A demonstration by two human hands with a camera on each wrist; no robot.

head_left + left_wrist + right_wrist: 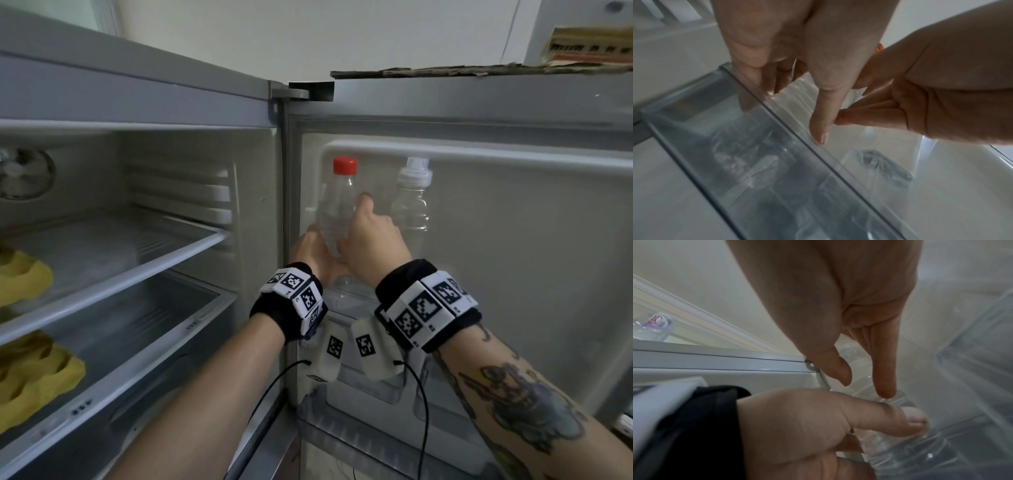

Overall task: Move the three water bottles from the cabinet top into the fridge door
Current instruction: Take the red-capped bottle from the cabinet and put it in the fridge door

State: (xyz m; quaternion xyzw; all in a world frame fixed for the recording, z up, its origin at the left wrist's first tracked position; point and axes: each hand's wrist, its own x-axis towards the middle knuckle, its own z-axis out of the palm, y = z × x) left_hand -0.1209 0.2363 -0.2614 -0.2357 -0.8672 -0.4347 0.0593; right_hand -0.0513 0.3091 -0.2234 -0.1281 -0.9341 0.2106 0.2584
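Note:
A clear red-capped bottle stands upright at the hinge end of the fridge door's clear shelf. My left hand cups its lower left side, thumb pressed on it. My right hand wraps it from the right, one fingertip high on its shoulder. In the right wrist view the right thumb and forefinger lie on the ribbed bottle. A clear white-capped bottle stands just right of it on the same shelf. A bottle with a purple label shows small at that view's left edge.
The fridge body is open at the left, with glass shelves and yellow egg trays on them. A lower door shelf sits under my wrists. Torn cardboard lies on top of the door. The door shelf right of the white-capped bottle holds nothing.

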